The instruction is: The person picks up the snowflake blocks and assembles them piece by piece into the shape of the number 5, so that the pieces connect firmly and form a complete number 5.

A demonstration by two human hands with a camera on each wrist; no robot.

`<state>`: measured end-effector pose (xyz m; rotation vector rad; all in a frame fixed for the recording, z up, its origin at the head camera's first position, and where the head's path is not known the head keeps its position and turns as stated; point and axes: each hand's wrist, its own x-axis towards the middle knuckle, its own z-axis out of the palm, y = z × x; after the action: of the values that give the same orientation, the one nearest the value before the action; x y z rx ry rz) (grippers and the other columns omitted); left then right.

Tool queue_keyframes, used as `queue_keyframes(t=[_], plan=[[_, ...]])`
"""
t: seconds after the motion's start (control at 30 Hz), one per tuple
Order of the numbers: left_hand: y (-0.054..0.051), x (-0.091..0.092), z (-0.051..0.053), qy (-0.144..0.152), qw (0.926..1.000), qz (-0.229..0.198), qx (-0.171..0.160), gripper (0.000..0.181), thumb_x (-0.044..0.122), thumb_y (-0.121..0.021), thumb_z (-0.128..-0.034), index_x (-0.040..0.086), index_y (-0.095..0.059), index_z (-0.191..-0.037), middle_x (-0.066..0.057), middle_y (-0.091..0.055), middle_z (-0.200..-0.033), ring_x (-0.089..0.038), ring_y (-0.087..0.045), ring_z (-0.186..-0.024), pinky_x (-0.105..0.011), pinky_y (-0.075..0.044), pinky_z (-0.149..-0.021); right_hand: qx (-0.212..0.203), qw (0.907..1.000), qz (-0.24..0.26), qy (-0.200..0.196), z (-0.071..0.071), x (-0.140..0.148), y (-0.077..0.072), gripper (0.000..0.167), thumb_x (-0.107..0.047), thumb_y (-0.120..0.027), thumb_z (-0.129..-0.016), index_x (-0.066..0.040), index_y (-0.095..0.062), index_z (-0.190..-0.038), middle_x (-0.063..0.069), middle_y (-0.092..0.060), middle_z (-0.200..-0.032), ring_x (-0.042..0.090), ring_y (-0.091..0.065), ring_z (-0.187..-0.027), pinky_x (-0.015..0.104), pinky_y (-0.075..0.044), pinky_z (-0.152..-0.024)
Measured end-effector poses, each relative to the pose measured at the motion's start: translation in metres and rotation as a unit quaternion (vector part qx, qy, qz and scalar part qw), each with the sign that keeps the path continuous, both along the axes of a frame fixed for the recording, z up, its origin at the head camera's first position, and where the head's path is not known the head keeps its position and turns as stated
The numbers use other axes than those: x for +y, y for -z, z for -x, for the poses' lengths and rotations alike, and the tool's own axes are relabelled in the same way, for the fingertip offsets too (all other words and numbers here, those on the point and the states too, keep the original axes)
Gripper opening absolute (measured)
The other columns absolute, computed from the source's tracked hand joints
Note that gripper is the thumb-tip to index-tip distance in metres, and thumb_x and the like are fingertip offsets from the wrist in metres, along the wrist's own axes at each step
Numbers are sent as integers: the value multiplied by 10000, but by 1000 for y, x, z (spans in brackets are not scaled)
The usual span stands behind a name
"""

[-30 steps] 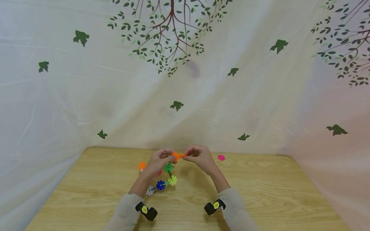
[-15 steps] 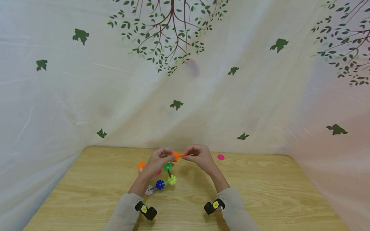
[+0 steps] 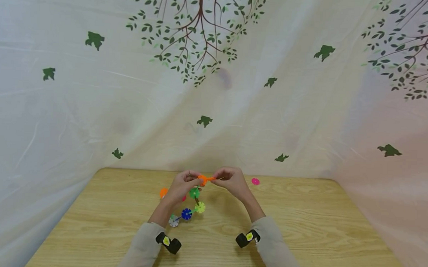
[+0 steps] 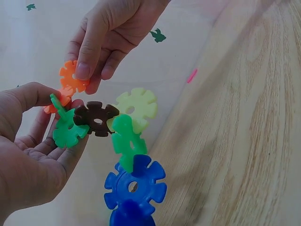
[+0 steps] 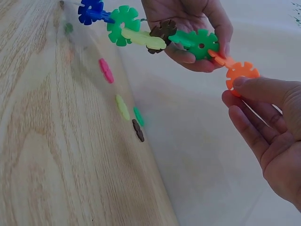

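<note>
A chain of notched snowflake discs hangs between the hands, above the table. My left hand (image 3: 181, 186) grips its upper end, by a green disc (image 4: 68, 132) and an orange disc slotted to it. The right hand (image 3: 233, 183) pinches another orange disc (image 5: 249, 71) between thumb and fingers; this disc meets the first orange one at its edge. From the green disc the chain runs down through a brown disc (image 4: 96, 113), a pale yellow disc (image 4: 143, 101), a second green disc (image 4: 123, 136), a blue disc (image 4: 153, 186) and a white disc (image 3: 173, 221).
Loose discs lie on the wooden table (image 3: 320, 223): a pink one (image 3: 255, 181) right of the hands, an orange one (image 3: 163, 192) to the left. The right wrist view has pink (image 5: 106, 70), pale yellow (image 5: 122, 107), brown (image 5: 138, 130) and green (image 5: 138, 116) discs near the table's edge.
Both hands keep their places and their grip on the discs. Only the lower end of the chain sways very slightly.
</note>
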<state>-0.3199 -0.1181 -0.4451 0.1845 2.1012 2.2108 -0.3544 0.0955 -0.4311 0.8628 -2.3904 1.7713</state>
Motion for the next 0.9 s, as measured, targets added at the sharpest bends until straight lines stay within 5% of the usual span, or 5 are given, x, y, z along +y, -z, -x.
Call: queue_keyframes(t=[0.23, 0.47, 0.9], plan=[[-1, 0, -2, 11, 10000, -17, 24, 227, 70, -658, -980, -41, -610, -1171, -12, -716, -924, -154, -695, -874, -492, -597, -911, -53, 10000, -34, 37, -1, -2, -1, 92, 24, -776, -864, 58, -742, -942, 262, -725, -969, 52, -682, -809, 204, -596, -741], [-2, 2, -3, -36, 9999, -112, 23, 195, 39, -664, -959, -44, -626, -1131, -5, -714, -899, -256, -709, -917, -508, -598, -906, -50, 10000, 65, 37, -3, -1, 0, 107, 16, -793, -850, 60, -745, -935, 263, -729, -953, 61, -685, -773, 206, -597, -722], [-3, 8, -4, -280, 9985, -462, 13, 181, -16, -680, -935, -85, -644, -1098, -16, -710, -868, -188, -707, -834, -267, -620, -741, 230, 9982, 560, 11, -4, -4, 2, 61, 58, -794, -826, 75, -749, -864, 280, -732, -868, 87, -718, -728, 246, -618, -706]])
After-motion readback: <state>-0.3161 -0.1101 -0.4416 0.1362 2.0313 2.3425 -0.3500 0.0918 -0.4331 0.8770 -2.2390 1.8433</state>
